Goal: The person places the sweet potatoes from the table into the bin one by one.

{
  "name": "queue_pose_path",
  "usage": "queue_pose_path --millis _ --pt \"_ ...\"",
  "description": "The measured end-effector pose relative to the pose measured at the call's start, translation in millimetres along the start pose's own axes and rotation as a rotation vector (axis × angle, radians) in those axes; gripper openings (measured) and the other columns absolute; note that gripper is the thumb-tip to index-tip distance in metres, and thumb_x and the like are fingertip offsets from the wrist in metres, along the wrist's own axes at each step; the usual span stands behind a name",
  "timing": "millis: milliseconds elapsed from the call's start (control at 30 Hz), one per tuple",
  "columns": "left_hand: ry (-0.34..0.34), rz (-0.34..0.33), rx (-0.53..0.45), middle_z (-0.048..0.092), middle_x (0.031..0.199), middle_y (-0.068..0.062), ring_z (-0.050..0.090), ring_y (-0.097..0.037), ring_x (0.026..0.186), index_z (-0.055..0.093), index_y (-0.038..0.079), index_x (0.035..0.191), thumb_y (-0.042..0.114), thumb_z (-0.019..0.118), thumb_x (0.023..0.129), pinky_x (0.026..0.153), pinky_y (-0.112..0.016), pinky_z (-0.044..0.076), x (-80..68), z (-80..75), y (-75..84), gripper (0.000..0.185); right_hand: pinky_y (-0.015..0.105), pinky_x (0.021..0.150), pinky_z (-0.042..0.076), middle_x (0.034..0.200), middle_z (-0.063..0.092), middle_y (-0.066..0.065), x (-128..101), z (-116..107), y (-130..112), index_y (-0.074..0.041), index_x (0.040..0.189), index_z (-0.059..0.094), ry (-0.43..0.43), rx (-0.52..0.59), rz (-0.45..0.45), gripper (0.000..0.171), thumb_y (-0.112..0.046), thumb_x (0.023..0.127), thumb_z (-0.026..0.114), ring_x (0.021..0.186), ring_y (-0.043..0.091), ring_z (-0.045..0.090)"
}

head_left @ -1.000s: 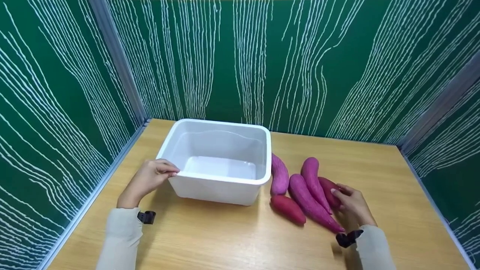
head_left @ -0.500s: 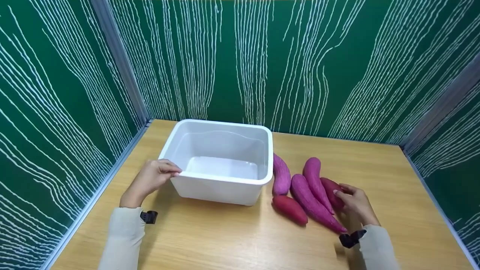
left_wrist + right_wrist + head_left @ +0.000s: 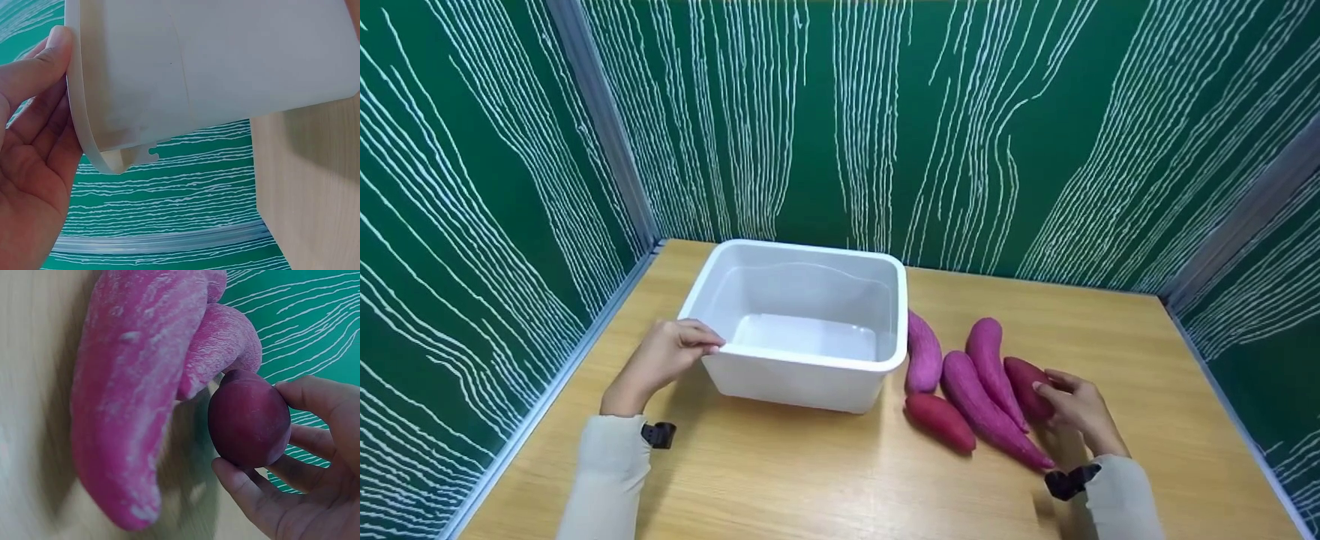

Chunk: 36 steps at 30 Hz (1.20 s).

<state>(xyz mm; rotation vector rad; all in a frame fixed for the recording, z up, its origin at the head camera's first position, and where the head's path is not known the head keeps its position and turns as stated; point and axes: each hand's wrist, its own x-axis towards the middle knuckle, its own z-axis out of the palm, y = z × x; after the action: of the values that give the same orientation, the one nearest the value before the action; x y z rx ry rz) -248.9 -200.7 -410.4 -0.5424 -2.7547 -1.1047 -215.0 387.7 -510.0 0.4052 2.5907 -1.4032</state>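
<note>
A white plastic tub stands empty on the wooden table. My left hand pinches its near-left rim corner, thumb on the rim. To the tub's right lie several sweet potatoes: purple ones and a dark red one. My right hand grips another dark red sweet potato at the right end of the group, fingers curled round it beside a long purple one.
Green panels with white wavy lines wall in the table on the left, back and right. Bare wood lies in front of the tub and right of the sweet potatoes.
My right hand has closed round the dark red sweet potato and shifted it slightly to the right. The left hand and the tub stay where they were.
</note>
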Motion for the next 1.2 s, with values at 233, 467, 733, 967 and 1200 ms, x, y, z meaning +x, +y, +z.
queue_pose_path --millis 233,467,733,967,1200 --pt "-0.006 -0.015 0.001 0.075 0.097 -0.008 0.067 -0.026 0.096 0.078 0.008 0.093 0.0 0.071 0.083 0.094 -0.046 0.052 0.7 -0.5 -0.2 0.014 0.026 0.073 0.057 0.142 0.038 0.033 -2 -6 -7 0.004 0.148 0.028 -0.005 0.001 -0.005 0.076 -0.045 0.096 0.054 0.085 0.014 0.061" --pt "0.01 0.025 -0.002 0.074 0.095 -0.007 0.067 -0.025 0.094 0.078 0.007 0.092 -0.002 0.071 0.083 0.092 -0.044 0.054 0.5 0.1 -2.6 0.015 0.025 0.081 0.057 0.145 0.035 0.033 -4 -9 -16 0.005 0.148 0.026 -0.032 0.008 -0.03 0.08 -0.048 0.095 0.054 0.106 0.019 0.058" --pt "0.013 0.028 -0.009 0.074 0.095 -0.008 0.067 -0.025 0.094 0.078 0.006 0.092 -0.004 0.069 0.083 0.092 -0.046 0.053 -0.9 1.6 -4.1 0.016 0.024 0.079 0.057 0.145 0.036 0.033 -4 -11 -26 0.006 0.148 0.027 -0.06 0.049 -0.055 0.08 -0.046 0.094 0.057 0.1 0.012 0.059" --pt "0.011 0.001 -0.009 0.074 0.098 -0.009 0.067 -0.028 0.098 0.078 0.006 0.094 -0.003 0.07 0.083 0.096 -0.049 0.05 -0.2 1.2 -3.0 0.016 0.023 0.081 0.057 0.144 0.037 0.032 -4 -13 -41 0.005 0.148 0.028 -0.075 0.065 -0.087 0.081 -0.047 0.093 0.058 0.099 0.012 0.059" --pt "-0.012 -0.032 -0.019 0.074 0.1 -0.009 0.066 -0.028 0.1 0.077 0.006 0.096 -0.001 0.07 0.084 0.096 -0.047 0.05 -0.1 0.6 -2.0 0.016 0.027 0.084 0.057 0.142 0.041 0.031 -7 -16 -52 0.004 0.148 0.029 -0.097 0.053 -0.111 0.083 -0.049 0.092 0.058 0.103 0.017 0.059"
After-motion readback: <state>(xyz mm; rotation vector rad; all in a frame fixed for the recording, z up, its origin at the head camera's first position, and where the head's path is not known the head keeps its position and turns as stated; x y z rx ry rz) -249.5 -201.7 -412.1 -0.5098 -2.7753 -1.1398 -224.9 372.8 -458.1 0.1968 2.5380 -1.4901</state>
